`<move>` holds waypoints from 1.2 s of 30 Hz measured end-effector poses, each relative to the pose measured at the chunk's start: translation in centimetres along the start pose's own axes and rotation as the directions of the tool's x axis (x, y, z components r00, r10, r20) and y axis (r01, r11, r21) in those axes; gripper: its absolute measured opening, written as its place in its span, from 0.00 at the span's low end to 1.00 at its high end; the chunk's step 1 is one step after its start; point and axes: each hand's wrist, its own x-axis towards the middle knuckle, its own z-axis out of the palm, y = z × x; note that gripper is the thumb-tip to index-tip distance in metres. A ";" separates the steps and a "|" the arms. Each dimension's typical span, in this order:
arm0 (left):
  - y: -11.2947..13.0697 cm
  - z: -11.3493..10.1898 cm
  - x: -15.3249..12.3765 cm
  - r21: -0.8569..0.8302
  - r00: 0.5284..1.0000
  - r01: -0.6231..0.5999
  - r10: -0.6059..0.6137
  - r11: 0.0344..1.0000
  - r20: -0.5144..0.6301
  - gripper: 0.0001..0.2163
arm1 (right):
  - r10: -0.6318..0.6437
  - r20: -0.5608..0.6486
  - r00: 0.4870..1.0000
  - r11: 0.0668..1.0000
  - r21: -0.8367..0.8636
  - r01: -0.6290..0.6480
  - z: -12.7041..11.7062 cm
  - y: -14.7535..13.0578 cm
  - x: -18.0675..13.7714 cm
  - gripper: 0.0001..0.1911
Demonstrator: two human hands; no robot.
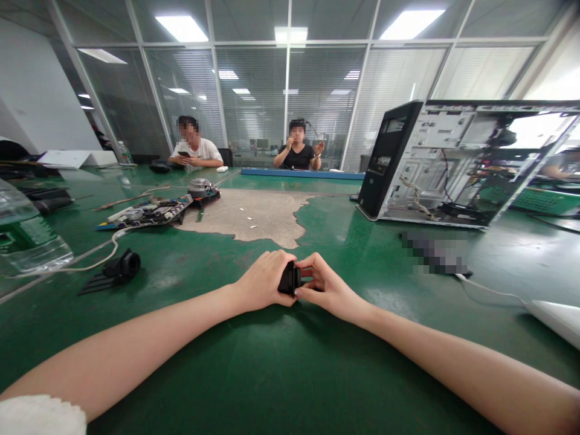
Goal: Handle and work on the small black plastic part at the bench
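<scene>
Both my hands meet at the middle of the green table [281, 362]. My left hand [265, 281] is curled round a small black part [289, 279], and my right hand [324, 285] pinches the same part from the other side. The part is mostly hidden by my fingers, so its shape is unclear. Both forearms rest on or just above the table.
An open computer case [457, 163] stands at the right. A circuit board [149, 212] and a cooler [202, 190] lie at the far left, a black plastic piece [120, 267] nearer. A worn bare patch [254, 217] lies ahead. Two people [296, 148] sit across the table.
</scene>
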 end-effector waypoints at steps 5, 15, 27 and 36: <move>0.0 0.1 0.0 0.013 1.000 -0.004 0.004 1.000 -0.011 0.24 | 0.023 0.005 1.000 0.997 0.068 -0.023 0.2 -0.2 0.0 0.12; 0.1 -0.2 0.1 -0.021 1.000 0.005 -0.004 1.000 0.006 0.25 | 0.047 -0.032 0.998 0.999 -0.006 -0.048 0.1 0.0 0.2 0.15; 0.2 -0.1 0.1 -0.001 1.000 0.006 -0.006 1.000 -0.002 0.24 | -0.015 -0.020 1.000 1.000 0.003 0.015 0.1 -0.1 0.0 0.10; 0.1 -0.1 0.1 -0.022 1.000 0.019 -0.018 1.000 0.010 0.25 | 0.019 0.003 1.000 1.000 -0.021 -0.019 -0.1 -0.1 0.0 0.16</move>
